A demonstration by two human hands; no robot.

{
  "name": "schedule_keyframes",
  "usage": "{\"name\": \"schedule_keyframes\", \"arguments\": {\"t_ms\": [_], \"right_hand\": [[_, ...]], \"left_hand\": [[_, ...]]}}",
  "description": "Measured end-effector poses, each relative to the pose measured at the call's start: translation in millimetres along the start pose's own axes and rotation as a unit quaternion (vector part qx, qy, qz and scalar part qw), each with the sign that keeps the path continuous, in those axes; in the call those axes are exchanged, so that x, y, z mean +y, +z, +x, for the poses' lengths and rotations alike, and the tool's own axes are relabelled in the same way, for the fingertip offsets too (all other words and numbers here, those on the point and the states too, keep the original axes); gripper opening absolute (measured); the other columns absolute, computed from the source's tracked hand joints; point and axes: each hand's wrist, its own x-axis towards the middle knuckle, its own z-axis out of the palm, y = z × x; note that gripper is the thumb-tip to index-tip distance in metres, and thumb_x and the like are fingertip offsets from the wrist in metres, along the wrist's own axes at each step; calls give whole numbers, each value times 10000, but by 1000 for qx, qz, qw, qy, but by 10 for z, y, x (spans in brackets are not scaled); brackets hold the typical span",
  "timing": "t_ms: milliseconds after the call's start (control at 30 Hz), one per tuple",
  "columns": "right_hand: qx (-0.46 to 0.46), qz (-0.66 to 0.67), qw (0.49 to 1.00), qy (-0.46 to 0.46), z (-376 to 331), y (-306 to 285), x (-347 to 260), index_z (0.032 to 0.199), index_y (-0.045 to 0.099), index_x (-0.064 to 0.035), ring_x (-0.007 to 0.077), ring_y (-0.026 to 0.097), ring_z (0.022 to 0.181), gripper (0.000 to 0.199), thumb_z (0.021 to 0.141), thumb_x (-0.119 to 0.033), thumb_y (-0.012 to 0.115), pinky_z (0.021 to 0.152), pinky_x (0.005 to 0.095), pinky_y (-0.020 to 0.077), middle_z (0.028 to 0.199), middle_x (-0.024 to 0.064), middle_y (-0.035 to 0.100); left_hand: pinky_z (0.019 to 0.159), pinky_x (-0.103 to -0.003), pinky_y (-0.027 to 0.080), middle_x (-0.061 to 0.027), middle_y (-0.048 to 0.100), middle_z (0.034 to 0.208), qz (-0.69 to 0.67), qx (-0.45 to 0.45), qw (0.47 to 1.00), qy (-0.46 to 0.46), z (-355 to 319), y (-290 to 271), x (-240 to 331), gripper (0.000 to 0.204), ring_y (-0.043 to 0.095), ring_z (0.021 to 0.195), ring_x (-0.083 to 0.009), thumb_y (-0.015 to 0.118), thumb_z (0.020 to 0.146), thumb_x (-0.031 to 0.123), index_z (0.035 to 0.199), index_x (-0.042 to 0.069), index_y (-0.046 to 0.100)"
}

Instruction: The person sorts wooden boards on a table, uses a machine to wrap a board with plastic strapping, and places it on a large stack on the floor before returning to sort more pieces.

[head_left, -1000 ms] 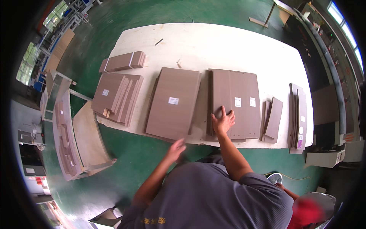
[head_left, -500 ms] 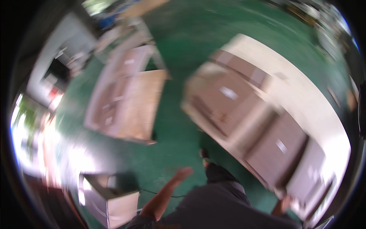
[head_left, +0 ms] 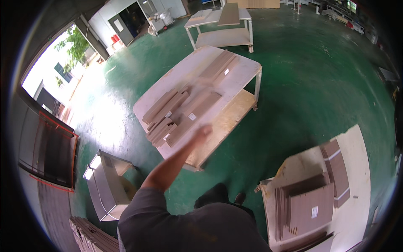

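Note:
My left hand is stretched forward over the near edge of a white-topped trolley. The hand is blurred by motion, so its fingers cannot be read, and nothing shows in it. Just beyond the hand lies a loose pile of narrow brown boards with small white labels. Longer brown boards lie further back on the same top. The trolley's lower wooden shelf shows below. My right hand is out of the picture.
At the lower right, a white worktable carries stacked brown panels. An open grey metal box stands on the green floor at the left, with a stack of boards below it. Another trolley stands at the back.
I have turned left, away from the worktable with the large panels, which now sits at the lower right. My left arm has swung out toward the trolley. My right hand has left view.

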Motion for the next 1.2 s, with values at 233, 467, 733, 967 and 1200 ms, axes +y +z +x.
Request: {"name": "schedule_keyframes", "arguments": {"t_ms": [233,467,733,967,1200], "right_hand": [[-75,-43,991,104,524,1096,-1128,1477,494,-32,352,447,1388,626,1017,-451,568,1162,488,343,1490,208,511],[-104,-83,958,253,852,1912,-2139,1466,506,-32,340,475,1360,607,1020,-438,573,1144,477,365,1466,206,534],[-111,-75,944,302,1142,2192,-2986,1454,521,-32,326,507,1328,585,1024,-424,580,1122,465,391,1438,203,560],[-100,-69,945,303,1291,2174,-3323,1443,534,-32,315,535,1300,565,1027,-412,586,1103,454,413,1414,201,582],[-89,-51,945,309,1189,2292,-3470,1432,547,-33,303,563,1271,546,1030,-399,592,1084,443,436,1390,199,605]], "left_hand": [[1077,-491,466,-211,624,1382,187,140,964,-127,3838,-1536,-1336,523,583,1286,-401,588,987,408,1411,102,570],[1026,-434,514,-185,693,1288,109,94,976,-165,5942,-1518,-2710,639,652,1206,-346,647,969,483,1441,67,540],[898,-401,538,-174,744,1098,-8,-37,994,-102,6504,-1894,-2944,599,704,1034,-275,705,935,516,1238,1,672],[764,-424,554,-180,735,909,13,14,994,-103,6701,-1954,-2949,624,717,833,-301,847,763,536,1010,-10,671],[693,-447,549,-228,719,870,155,72,985,-1,6606,-1871,-2686,490,698,806,-405,723,902,494,913,6,680]]}}
